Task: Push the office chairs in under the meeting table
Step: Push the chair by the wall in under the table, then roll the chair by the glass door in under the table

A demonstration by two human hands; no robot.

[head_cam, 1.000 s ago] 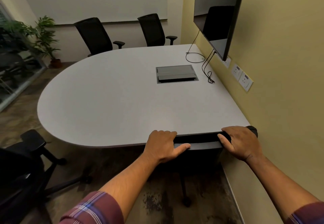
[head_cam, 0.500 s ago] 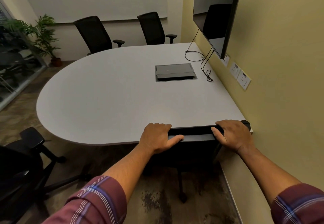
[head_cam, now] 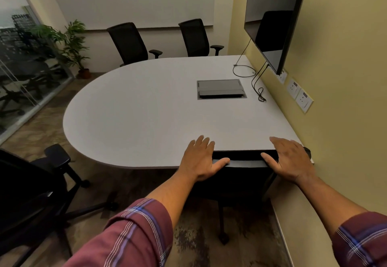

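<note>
Your chair (head_cam: 245,163) is seated under the table (head_cam: 146,120); both hands, left hand (head_cam: 200,160) and right hand (head_cam: 290,160), rest with grip apart. Push chair at left (head_cam: 31,193) next.

Wall-mounted screen (head_cam: 272,19), potted plant (head_cam: 76,45), wall sockets (head_cam: 299,94), loose black cables (head_cam: 258,86)

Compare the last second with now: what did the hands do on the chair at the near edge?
Both hands opened. The left hand and right hand had curled over the chair back; now their fingers are spread and lifted over the table edge, only the thumbs and palms resting on the chair back. The chair itself sits tucked under the table as before, and the other chairs have not moved.
</note>
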